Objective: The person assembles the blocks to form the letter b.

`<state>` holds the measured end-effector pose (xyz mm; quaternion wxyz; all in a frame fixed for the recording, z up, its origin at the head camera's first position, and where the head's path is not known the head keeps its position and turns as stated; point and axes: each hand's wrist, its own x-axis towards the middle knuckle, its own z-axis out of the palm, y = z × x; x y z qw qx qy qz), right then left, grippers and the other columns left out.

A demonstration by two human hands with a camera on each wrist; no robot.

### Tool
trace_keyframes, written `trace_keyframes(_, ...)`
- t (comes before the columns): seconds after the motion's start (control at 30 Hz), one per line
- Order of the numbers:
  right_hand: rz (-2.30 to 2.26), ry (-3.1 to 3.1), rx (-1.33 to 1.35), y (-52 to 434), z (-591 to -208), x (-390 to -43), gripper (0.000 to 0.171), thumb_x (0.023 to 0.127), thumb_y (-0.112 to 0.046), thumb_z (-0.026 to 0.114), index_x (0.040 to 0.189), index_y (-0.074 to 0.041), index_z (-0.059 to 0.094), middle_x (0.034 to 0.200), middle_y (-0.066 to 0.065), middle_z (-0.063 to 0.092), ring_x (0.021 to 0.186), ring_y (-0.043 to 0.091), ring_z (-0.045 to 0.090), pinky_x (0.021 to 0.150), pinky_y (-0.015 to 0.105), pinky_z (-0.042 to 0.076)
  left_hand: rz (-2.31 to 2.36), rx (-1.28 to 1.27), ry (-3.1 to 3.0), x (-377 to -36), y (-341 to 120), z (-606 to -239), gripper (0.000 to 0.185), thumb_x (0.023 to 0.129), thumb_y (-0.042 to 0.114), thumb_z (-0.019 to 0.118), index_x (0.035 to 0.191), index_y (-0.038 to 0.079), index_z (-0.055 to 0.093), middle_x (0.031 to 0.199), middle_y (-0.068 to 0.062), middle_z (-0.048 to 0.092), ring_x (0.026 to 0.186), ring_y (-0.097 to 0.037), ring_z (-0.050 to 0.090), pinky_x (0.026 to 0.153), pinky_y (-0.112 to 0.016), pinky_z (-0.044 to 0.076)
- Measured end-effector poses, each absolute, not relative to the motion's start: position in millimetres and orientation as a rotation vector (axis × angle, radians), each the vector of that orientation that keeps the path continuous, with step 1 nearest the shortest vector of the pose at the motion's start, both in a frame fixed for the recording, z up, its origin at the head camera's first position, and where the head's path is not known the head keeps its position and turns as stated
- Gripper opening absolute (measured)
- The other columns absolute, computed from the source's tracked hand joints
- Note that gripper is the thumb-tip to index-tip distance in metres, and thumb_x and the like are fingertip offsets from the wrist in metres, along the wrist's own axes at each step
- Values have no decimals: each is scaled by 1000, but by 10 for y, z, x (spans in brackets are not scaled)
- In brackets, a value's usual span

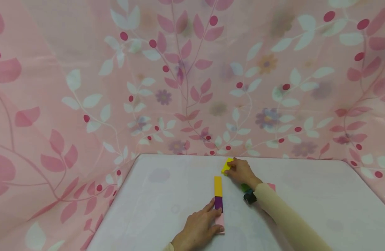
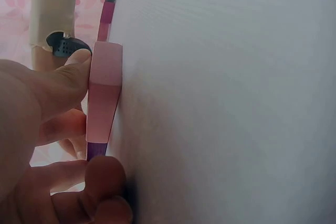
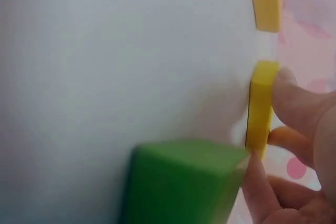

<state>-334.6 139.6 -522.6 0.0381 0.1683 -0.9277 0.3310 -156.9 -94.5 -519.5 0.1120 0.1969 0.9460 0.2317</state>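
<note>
Pinching yellow block (image 1: pixel 226 166), right hand (image 1: pixel 241 172) outstretched.

White table (image 1: pixel 167 195), pink floral leaf-patterned cloth backdrop (image 1: pixel 192 76) behind, soft even light

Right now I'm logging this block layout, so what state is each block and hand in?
Left hand: grips the pink block, fingertip on the purple block.
Right hand: pinches the yellow block on the table.
Orange block: flat, in line with purple and pink.
Green block: lying by the right wrist, untouched.
</note>
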Motion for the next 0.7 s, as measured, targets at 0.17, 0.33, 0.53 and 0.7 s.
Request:
trace_keyframes(0.17, 1011, -2889, 663, 1334, -5195, -3348, 44, 99, -21, 76, 133, 6, 69, 147, 34, 58, 125, 48, 68, 105, 58, 54, 677, 584, 2780, -1571, -950, -5197, 57, 93, 56, 76, 144, 33, 67, 168, -3, 46, 132, -32, 67, 93, -57, 58)
trace_keyframes(0.33, 960, -2944, 715, 1296, -5193, -3349, 44, 102, -22, 73, 140, -1, 67, 156, 29, 52, 131, 44, 64, 113, 59, 48, 675, 581, 2779, -1584, -942, -5211, 56, 92, 57, 76, 143, 34, 68, 167, -2, 47, 131, -31, 68, 92, -55, 58)
trace_keyframes(0.53, 928, -2963, 726, 1277, -5187, -3337, 41, 103, -20, 70, 141, -5, 67, 159, 26, 51, 133, 45, 61, 115, 62, 45, 676, 614, 2803, -1591, -940, -5229, 55, 92, 55, 77, 141, 32, 69, 166, -4, 49, 127, -29, 70, 85, -52, 60)
trace_keyframes(0.7, 959, -2974, 737, 1268, -5176, -3295, 42, 104, -19, 69, 142, -3, 65, 162, 27, 46, 132, 45, 60, 115, 62, 45, 678, 604, 2798, -1579, -941, -5219, 57, 91, 55, 78, 142, 32, 69, 166, -4, 49, 127, -30, 70, 85, -54, 60)
